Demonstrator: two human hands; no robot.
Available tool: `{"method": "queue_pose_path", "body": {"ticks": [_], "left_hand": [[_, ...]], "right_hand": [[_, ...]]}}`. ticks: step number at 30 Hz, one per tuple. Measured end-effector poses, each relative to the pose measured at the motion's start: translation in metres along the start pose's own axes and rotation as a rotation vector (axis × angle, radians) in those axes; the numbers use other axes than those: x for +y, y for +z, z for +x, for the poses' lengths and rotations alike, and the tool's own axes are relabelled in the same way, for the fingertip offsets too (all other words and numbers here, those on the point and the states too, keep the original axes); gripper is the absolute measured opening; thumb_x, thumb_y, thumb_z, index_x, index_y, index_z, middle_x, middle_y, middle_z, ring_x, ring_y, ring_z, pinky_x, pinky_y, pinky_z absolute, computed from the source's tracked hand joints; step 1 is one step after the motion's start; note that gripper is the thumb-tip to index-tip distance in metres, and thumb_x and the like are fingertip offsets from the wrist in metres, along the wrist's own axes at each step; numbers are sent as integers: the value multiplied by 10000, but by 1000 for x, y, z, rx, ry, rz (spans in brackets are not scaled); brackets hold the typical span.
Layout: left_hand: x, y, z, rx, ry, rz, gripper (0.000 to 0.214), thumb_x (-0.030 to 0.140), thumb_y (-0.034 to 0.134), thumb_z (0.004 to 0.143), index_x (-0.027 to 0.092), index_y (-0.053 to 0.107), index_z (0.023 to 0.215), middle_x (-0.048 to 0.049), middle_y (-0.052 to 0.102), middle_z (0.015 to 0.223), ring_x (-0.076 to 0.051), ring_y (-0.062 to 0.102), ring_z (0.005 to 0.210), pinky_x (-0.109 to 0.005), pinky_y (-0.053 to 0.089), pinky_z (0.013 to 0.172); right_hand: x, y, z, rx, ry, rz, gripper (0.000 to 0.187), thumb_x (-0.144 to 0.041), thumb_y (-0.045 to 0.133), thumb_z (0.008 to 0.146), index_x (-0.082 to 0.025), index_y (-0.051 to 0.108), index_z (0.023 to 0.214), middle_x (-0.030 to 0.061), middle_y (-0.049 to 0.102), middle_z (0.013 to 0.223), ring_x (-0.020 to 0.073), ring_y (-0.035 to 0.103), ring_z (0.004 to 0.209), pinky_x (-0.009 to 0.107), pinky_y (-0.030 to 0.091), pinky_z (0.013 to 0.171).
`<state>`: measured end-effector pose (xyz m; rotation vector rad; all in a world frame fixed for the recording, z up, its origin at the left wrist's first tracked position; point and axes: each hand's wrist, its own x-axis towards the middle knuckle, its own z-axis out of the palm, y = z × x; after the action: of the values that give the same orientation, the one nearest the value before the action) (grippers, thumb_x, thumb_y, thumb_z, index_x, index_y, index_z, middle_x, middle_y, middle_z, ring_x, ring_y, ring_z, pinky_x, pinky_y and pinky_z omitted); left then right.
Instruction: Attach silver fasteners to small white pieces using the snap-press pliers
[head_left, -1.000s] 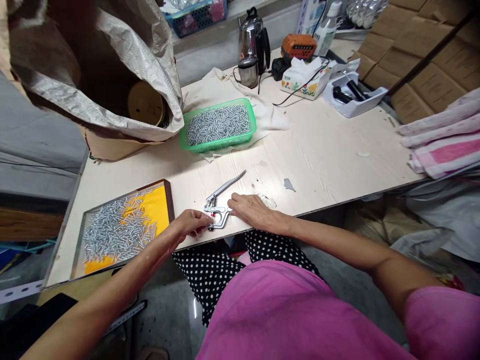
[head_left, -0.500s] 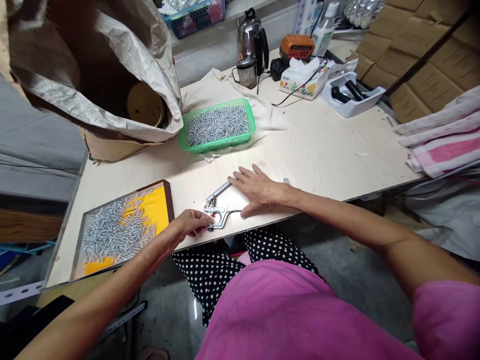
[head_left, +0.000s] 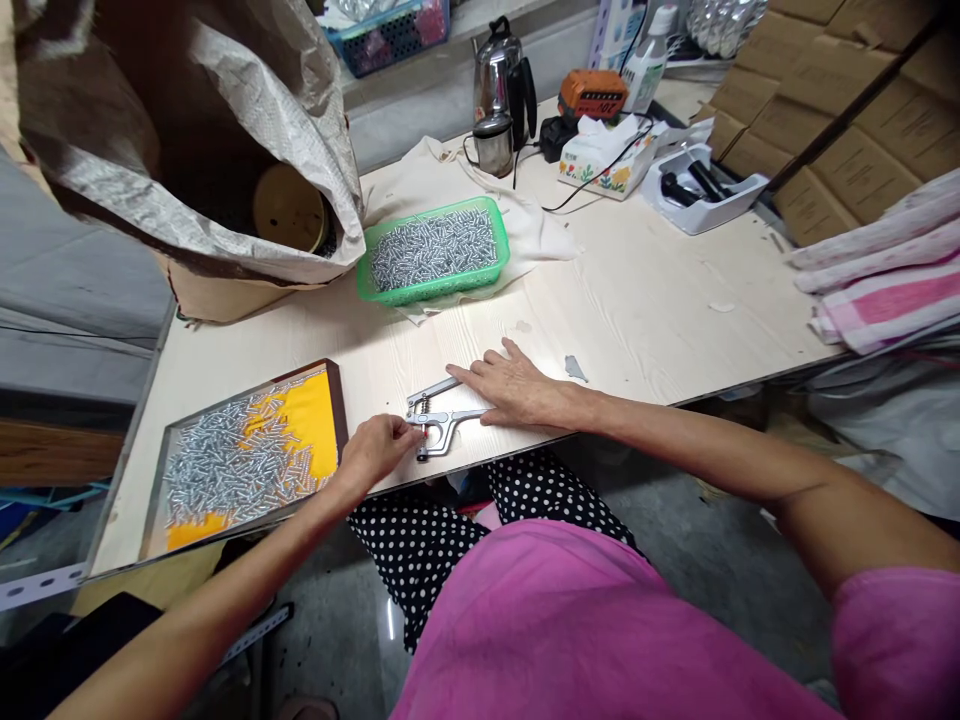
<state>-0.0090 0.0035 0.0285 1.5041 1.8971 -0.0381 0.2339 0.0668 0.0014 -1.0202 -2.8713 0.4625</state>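
Observation:
A pair of silver snap-fastener pliers (head_left: 447,420) lies near the table's front edge, its handles spread and pointing right. A spring and a small red part show near its jaws. My left hand (head_left: 381,445) is closed in a pinch at the jaw end; whatever lies between the fingertips is too small to make out. Over the handle ends rests my right hand (head_left: 517,388), open, with the index finger at the upper handle and the thumb by the lower one. Left of the pliers, a shallow tray (head_left: 339,405) with a yellow bottom holds many small silver metal pins (head_left: 232,465).
Behind the pliers a green basket (head_left: 435,291) full of similar pins stands on a white cloth. A large woven sack (head_left: 277,70) stands at back left. A kettle (head_left: 501,75), a metal cup (head_left: 493,148) and a tissue box (head_left: 596,165) are farther back.
My right hand has drawn down toward me, onto the handle ends, uncovering a grey scrap on the table. My left hand has shifted slightly and stays pinched at the jaws.

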Motion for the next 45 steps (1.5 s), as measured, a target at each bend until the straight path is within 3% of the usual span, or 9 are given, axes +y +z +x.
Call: {"method": "queue_pose_path", "body": {"ticks": [3, 6, 9, 19, 26, 29, 33, 38, 45], "left_hand": [[14, 12, -2, 265, 385, 264, 248, 434, 670, 869, 194, 700, 921, -99, 675, 989, -267, 600, 944, -346, 480, 733], [28, 25, 12, 251, 711, 380, 442, 370, 687, 880, 179, 594, 1268, -140, 613, 1305, -307, 533, 1189, -441, 488, 967], [36, 30, 31, 178, 838, 456, 594, 379, 675, 902, 157, 463, 1410, -161, 573, 1365, -307, 526, 1196, -476, 466, 1021], [41, 36, 47, 225, 780, 401, 202, 341, 589, 975, 173, 669, 1055, -81, 645, 958, -252, 557, 947, -371, 488, 810], [40, 38, 50, 294, 772, 361, 210, 356, 560, 989, 197, 690, 1030, -70, 647, 907, -242, 561, 915, -368, 498, 811], [36, 45, 43, 372, 747, 370, 335, 389, 585, 974, 186, 619, 1238, -110, 674, 1128, -279, 585, 1056, -435, 519, 918], [31, 75, 21, 478, 775, 342, 464, 327, 532, 1000, 138, 480, 1420, -212, 542, 1460, -356, 474, 1378, -556, 425, 1118], [38, 111, -2, 400, 842, 267, 527, 367, 477, 1025, 201, 382, 1516, -185, 488, 1542, -348, 359, 1494, -619, 352, 1177], [42, 110, -1, 329, 843, 159, 468, 402, 483, 1023, 223, 466, 1456, -173, 562, 1474, -344, 412, 1466, -667, 299, 1191]], "right_hand": [[-4, -3, -3, -2, 6, 29, 879, -287, 769, 833, -145, 304, 1565, 180, 635, 1291, 353, 526, 1182, 604, 292, 1072], [-4, -4, -7, 2, -9, 74, 912, -317, 774, 838, -128, 271, 1574, 186, 633, 1279, 322, 539, 1159, 509, 374, 1007], [0, -3, -13, -7, 16, 79, 940, -402, 822, 790, -96, 333, 1533, 202, 592, 1317, 319, 526, 1168, 451, 425, 943], [12, -1, -8, -16, 20, 3, 131, -225, 622, 959, -112, 675, 999, 119, 657, 1012, 230, 546, 981, 338, 436, 829], [23, 7, 1, 23, -12, 8, 124, -219, 598, 964, -133, 682, 996, 108, 651, 999, 230, 531, 979, 337, 423, 833], [40, -4, 5, -6, -91, 40, 303, -356, 696, 916, -120, 673, 1104, 135, 626, 1108, 244, 530, 1015, 345, 424, 856], [54, -15, 11, -44, -114, 100, 299, -339, 542, 1015, -128, 659, 1192, 136, 636, 1130, 224, 554, 986, 340, 408, 860], [47, -9, 26, 26, 29, -70, 173, -196, 560, 980, -128, 685, 1078, 136, 654, 1125, 244, 526, 1032, 334, 344, 816], [49, -12, 47, 100, 61, -199, 157, -211, 553, 984, -154, 694, 1020, 125, 678, 1066, 261, 502, 1022, 371, 288, 819]]}}
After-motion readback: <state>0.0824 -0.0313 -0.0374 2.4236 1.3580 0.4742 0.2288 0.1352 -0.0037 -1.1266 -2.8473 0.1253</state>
